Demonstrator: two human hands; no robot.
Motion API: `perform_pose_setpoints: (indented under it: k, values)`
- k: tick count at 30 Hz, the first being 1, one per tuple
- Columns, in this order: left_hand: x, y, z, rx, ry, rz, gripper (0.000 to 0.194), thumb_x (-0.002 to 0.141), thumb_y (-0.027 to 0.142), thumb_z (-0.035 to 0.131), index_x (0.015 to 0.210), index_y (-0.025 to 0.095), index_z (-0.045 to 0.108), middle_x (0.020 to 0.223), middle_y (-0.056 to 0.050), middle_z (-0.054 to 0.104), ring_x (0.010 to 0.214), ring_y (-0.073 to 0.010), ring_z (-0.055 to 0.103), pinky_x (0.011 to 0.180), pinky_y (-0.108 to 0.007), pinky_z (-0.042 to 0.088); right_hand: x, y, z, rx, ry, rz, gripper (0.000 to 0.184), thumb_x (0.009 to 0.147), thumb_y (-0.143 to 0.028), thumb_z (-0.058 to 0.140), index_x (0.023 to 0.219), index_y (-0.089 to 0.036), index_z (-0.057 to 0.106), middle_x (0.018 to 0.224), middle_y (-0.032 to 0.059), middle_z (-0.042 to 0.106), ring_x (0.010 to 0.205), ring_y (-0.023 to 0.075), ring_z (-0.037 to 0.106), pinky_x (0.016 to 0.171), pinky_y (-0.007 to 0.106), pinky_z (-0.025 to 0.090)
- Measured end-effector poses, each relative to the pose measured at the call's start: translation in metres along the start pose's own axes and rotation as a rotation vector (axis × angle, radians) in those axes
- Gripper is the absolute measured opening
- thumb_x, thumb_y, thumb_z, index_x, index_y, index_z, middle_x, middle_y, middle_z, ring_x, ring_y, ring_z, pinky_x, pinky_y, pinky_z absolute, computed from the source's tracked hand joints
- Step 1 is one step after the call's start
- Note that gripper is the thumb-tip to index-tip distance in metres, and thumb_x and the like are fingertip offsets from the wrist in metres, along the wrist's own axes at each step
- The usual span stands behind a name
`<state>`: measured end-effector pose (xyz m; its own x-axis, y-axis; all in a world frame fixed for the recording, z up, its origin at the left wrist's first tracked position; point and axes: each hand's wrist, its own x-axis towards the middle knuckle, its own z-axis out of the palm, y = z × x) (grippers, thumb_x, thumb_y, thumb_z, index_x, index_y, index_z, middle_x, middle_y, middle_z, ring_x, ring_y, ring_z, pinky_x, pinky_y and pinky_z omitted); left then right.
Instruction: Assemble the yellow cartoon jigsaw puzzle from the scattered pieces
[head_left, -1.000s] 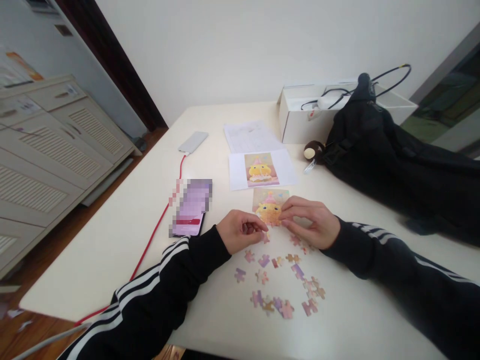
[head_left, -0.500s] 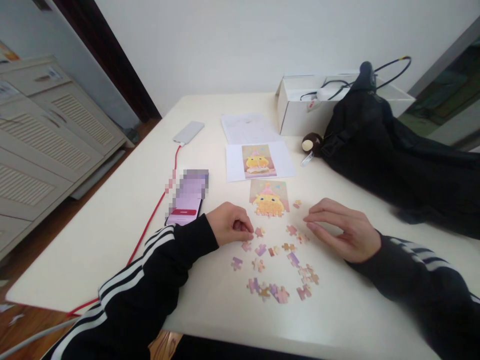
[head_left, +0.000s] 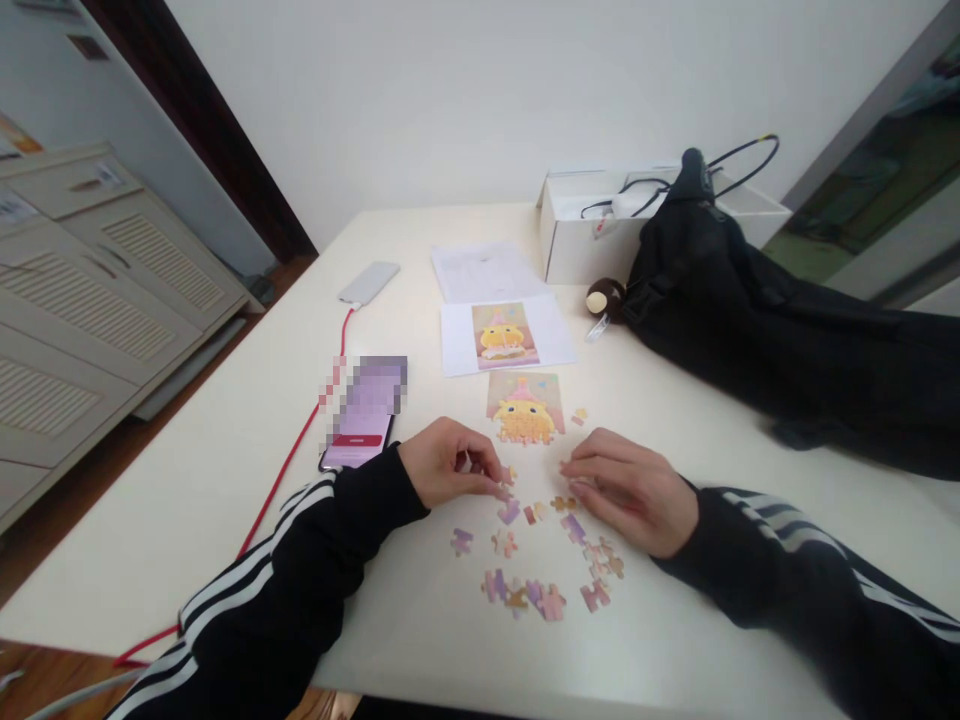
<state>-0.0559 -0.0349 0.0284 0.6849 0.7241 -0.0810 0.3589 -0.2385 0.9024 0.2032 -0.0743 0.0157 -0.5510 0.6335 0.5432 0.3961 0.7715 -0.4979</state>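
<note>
My left hand [head_left: 454, 465] is bent in a pinch at the upper left of the loose pieces, its fingertips closed on a puzzle piece that they mostly hide. Just beyond those fingertips a small yellow-pink piece [head_left: 510, 475] shows, and a purple piece [head_left: 510, 511] lies below them. My right hand [head_left: 634, 490] reaches in from the right, thumb and forefinger curled at a pinkish piece that is largely covered. A brown piece [head_left: 563, 504] lies near its thumb. Above both hands is the partly joined puzzle [head_left: 525, 405] of a yellow character with a pink hat.
Several loose pieces [head_left: 551, 602] lie toward the front. A printed reference picture [head_left: 506, 335] lies behind the puzzle. At left are a phone [head_left: 367, 405], a power bank [head_left: 369, 284] and a red cable [head_left: 289, 463]. A black bag [head_left: 720, 300] and a white box [head_left: 581, 245] stand at right.
My right hand has moved left and down onto the pieces there. A pink piece beneath my left fingertips is no longer visible on the table. The view has shifted slightly.
</note>
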Motion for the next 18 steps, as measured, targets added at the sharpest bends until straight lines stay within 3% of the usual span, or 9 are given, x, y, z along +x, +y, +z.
perform_pose_setpoints:
  k: [3,11,13,16,18]
  values:
    - [0.006,0.014,0.014,-0.121,0.100,0.048,0.023,0.071,0.031,0.073,0.076,0.009,0.068,0.066,-0.005,0.063,0.052,-0.0057,0.043,0.050,-0.018,0.032,0.002,-0.007,0.011,-0.012,0.041,-0.021,0.023,0.087,-0.024,0.059,0.109,-0.017,0.062,0.092,0.0102,0.065,0.083,0.0195,0.060,0.068,0.032,0.053]
    - [0.017,0.017,0.037,-0.288,0.060,-0.039,0.040,0.070,0.029,0.071,0.101,0.006,0.059,0.075,-0.008,0.066,0.053,-0.0067,0.044,0.052,-0.020,0.036,0.000,-0.005,0.012,-0.042,0.101,-0.091,0.016,0.087,-0.021,0.058,0.103,-0.018,0.062,0.085,0.0079,0.063,0.077,0.0179,0.058,0.064,0.031,0.049]
    - [0.021,0.012,0.039,-0.188,0.165,0.029,0.035,0.074,0.026,0.068,0.103,0.008,0.060,0.074,-0.005,0.066,0.054,-0.0073,0.045,0.052,-0.021,0.037,0.002,0.001,0.010,-0.012,0.126,-0.044,0.015,0.085,-0.020,0.060,0.100,-0.019,0.062,0.087,0.0068,0.063,0.077,0.0172,0.059,0.065,0.030,0.050]
    - [0.029,0.000,0.037,0.252,0.471,0.298,0.016,0.081,0.014,0.056,0.094,0.011,0.064,0.079,-0.005,0.062,0.069,-0.0119,0.051,0.065,-0.025,0.042,0.007,0.013,0.006,-0.060,0.184,0.148,0.013,0.081,-0.022,0.063,0.095,-0.020,0.062,0.089,0.0064,0.062,0.079,0.0180,0.061,0.068,0.031,0.051]
    - [0.034,-0.007,0.035,0.511,0.554,0.435,0.019,0.082,0.006,0.049,0.089,0.011,0.066,0.086,-0.007,0.059,0.078,-0.0152,0.048,0.071,-0.029,0.042,0.009,0.020,0.005,-0.121,0.180,0.270,0.011,0.079,-0.023,0.064,0.090,-0.019,0.063,0.086,0.0062,0.062,0.078,0.0193,0.061,0.069,0.033,0.051]
